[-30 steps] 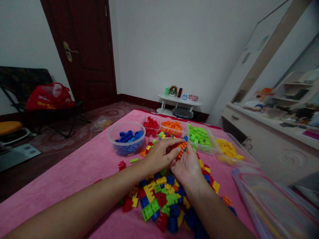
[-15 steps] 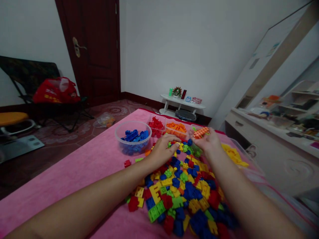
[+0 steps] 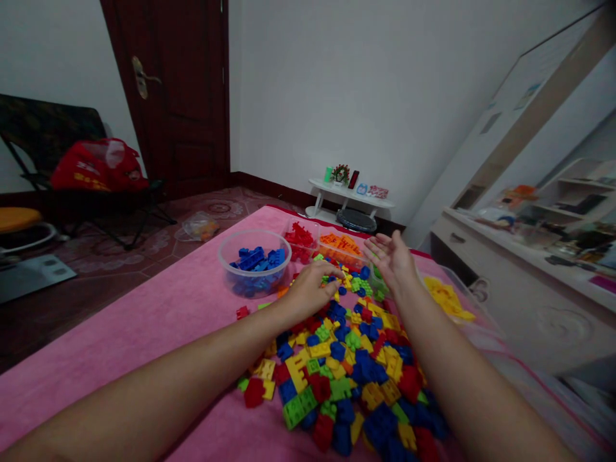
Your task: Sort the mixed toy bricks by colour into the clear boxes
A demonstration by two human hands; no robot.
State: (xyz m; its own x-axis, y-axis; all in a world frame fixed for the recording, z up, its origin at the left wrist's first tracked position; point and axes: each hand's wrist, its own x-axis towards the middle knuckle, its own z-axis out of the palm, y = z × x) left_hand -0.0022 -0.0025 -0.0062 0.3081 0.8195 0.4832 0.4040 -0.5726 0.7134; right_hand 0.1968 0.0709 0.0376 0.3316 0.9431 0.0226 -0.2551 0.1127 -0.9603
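My left hand (image 3: 315,289) hovers low over the far part of a mixed pile of toy building bricks (image 3: 332,350), its fingers loosely bent and thumb apart. Small bricks show by its fingertips, and none is clearly gripped. My right hand (image 3: 392,260) is raised with the palm turned up and fingers spread, holding nothing visible. It partly hides a clear container with green bricks (image 3: 378,281). Just beyond the hands sit orange bricks (image 3: 341,244) and red bricks (image 3: 299,236) in clear boxes. Blue bricks (image 3: 257,260) fill part of a round clear tub (image 3: 226,273).
Yellow bricks (image 3: 445,298) lie in a clear box to the right. A pink cloth (image 3: 192,308) covers the work surface. White drawers (image 3: 505,269) stand at the right, and a low white shelf (image 3: 353,192) stands by the wall.
The orange brick piece and green bit in my right hand are gone from it, and its fingers have spread. My left hand stays over the pile, its fingers slightly more bent.
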